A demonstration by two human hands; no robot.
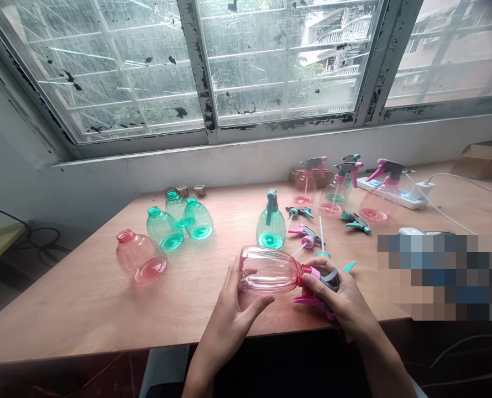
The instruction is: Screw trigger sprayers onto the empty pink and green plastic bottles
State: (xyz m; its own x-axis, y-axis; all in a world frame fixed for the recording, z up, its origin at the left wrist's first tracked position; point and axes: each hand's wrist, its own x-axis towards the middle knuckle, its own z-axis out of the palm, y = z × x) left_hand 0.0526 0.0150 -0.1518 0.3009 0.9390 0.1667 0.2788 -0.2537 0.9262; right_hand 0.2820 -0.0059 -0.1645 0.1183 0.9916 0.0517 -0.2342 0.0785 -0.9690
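Observation:
A clear pink spray bottle lies on its side in the air above the table's front, its base to the left and its neck to the right. My left hand cups the base end, fingers behind it and thumb apart below. At the neck, my right hand has its fingers closed around a spray head with a pink collar and a grey body. The collar sits at the bottle's mouth; how tight it is cannot be seen. Beneath my right hand lies another spray head with a pink trigger, partly hidden.
Several open green bottles and a pink bottle stand at the left. A green spray bottle stands mid-table, beside loose spray heads. Pink spray bottles and a power strip are at the back right.

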